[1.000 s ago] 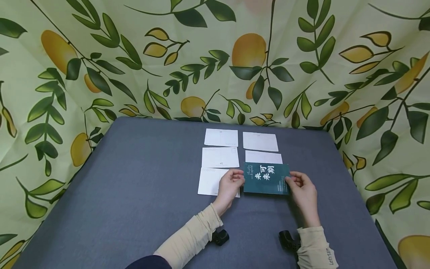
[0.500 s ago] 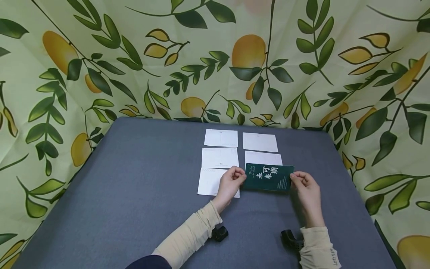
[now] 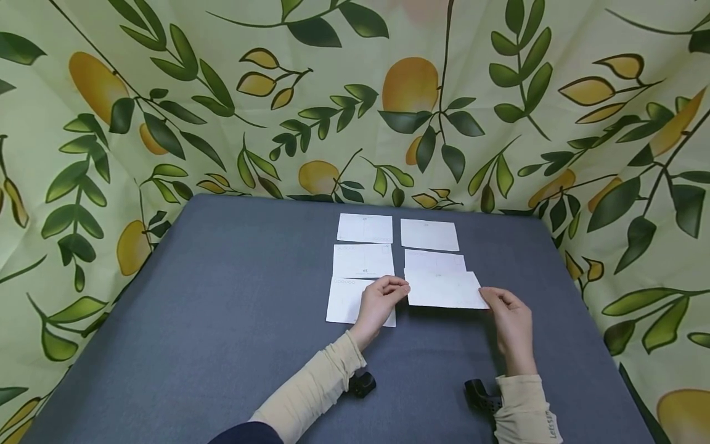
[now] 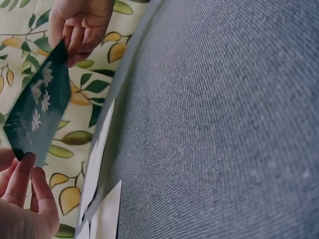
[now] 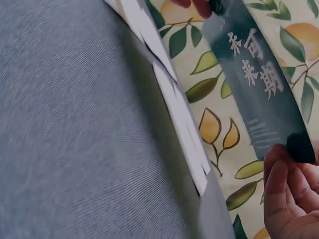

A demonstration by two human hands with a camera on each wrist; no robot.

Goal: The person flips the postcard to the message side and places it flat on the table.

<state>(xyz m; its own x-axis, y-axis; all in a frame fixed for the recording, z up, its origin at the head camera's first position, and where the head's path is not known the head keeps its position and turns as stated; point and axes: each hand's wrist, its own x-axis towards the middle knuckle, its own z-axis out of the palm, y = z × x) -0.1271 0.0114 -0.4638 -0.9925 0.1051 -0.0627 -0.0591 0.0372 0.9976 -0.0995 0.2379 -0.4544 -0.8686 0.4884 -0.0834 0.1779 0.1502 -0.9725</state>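
Observation:
Between both hands a postcard (image 3: 446,290) is held up over the table, its white side toward the head camera. Its dark green side with white characters shows in the left wrist view as the same postcard (image 4: 42,102) and in the right wrist view (image 5: 256,74). My left hand (image 3: 379,308) pinches its left end between thumb and fingers. At the other end my right hand (image 3: 510,324) pinches the right edge. In the head view the postcard overlaps the near part of a white card (image 3: 435,259) lying behind it. Under my left hand lies another white card (image 3: 345,302), partly covered.
More white cards lie in two columns: one card (image 3: 364,228) at the back left, a second card (image 3: 363,260) in front of it, a third card (image 3: 429,235) at the back right. The grey-blue cloth table (image 3: 222,296) meets a leaf-and-fruit patterned curtain (image 3: 333,135) behind.
The postcard has been tipped over, so the head view now shows its white side instead of the green one. My right hand has shifted slightly right; my left stays nearly in place.

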